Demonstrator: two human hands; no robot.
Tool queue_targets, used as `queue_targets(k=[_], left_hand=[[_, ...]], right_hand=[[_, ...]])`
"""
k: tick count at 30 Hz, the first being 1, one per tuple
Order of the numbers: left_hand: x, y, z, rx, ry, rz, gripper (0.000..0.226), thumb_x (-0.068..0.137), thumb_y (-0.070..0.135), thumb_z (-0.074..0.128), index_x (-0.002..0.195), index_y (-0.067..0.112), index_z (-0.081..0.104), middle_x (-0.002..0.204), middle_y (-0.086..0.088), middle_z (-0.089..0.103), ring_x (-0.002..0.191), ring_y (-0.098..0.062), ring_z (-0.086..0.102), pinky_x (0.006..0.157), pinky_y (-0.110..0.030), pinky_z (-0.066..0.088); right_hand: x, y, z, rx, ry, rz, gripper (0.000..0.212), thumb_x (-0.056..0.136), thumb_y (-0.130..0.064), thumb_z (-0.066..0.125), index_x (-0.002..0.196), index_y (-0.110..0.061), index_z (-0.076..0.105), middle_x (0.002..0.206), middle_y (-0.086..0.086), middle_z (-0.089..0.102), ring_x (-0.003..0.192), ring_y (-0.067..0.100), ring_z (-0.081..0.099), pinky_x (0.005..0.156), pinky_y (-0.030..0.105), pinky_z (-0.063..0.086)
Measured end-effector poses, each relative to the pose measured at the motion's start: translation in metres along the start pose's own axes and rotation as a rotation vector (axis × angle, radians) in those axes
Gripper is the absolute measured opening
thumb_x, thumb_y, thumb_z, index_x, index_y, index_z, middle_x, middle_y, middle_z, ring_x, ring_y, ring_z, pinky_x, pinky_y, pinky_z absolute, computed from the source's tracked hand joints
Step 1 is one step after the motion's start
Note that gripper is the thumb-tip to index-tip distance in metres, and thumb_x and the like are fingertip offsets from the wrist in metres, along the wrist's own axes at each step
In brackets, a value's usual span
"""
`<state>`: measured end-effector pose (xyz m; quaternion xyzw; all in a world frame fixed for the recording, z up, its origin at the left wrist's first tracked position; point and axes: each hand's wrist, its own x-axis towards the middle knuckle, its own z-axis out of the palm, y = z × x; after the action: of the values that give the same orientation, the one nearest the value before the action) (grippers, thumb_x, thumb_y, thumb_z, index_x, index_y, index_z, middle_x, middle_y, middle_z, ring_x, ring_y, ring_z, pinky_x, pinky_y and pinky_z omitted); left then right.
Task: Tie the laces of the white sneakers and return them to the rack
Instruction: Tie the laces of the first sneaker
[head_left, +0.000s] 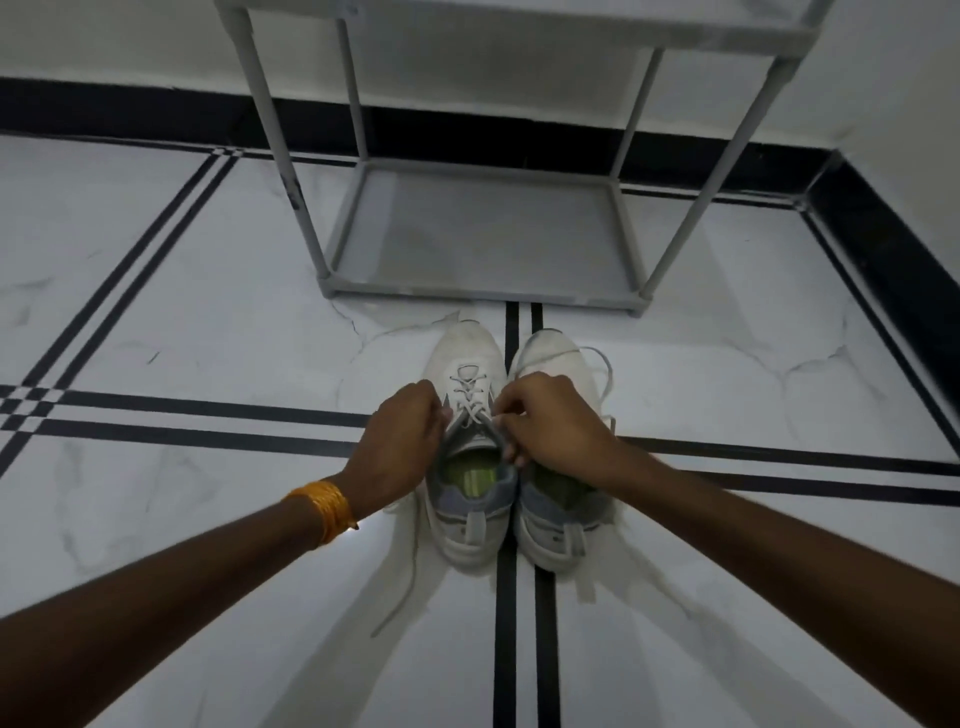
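Two white sneakers with grey heels and green insoles stand side by side on the floor, toes toward the rack. The left sneaker has its laces threaded, with one loose lace end trailing down its left side. My left hand is closed at the left of its tongue and my right hand pinches at the right of the top eyelets; both seem to grip lace ends, mostly hidden by fingers. The right sneaker has loose laces looping off its right side. The grey rack stands just beyond, its bottom shelf bare.
White marble floor with black inlay lines. A white wall with black skirting runs behind the rack, and a second wall with skirting closes in on the right. An orange bangle is on my left wrist.
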<state>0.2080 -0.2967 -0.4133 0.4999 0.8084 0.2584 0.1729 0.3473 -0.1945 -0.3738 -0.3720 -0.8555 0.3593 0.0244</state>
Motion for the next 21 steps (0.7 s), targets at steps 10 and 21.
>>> queue_targets(k=[10,21], left_hand=[[0.006,0.001,-0.015,-0.287,-0.131,-0.238,0.034,0.090,0.029,0.064,0.062,0.012,0.056,0.063,-0.005,0.053,0.062,-0.016,0.051,0.051,-0.019,0.037],[0.000,0.005,-0.012,-0.546,-0.120,-0.387,0.025,0.068,0.018,0.087,0.065,0.008,0.064,0.086,-0.009,0.075,0.086,-0.022,0.073,0.070,-0.031,0.061]], right_hand=[[0.005,0.006,0.004,0.209,0.122,0.155,0.007,0.076,-0.011,0.075,0.074,-0.006,0.070,0.075,0.004,0.070,0.063,0.006,0.059,0.055,0.018,0.042],[-0.001,0.011,0.011,0.208,0.228,0.142,0.048,0.050,-0.022,0.094,0.045,-0.019,0.046,0.047,-0.005,0.054,0.049,0.009,0.053,0.049,0.024,0.041]])
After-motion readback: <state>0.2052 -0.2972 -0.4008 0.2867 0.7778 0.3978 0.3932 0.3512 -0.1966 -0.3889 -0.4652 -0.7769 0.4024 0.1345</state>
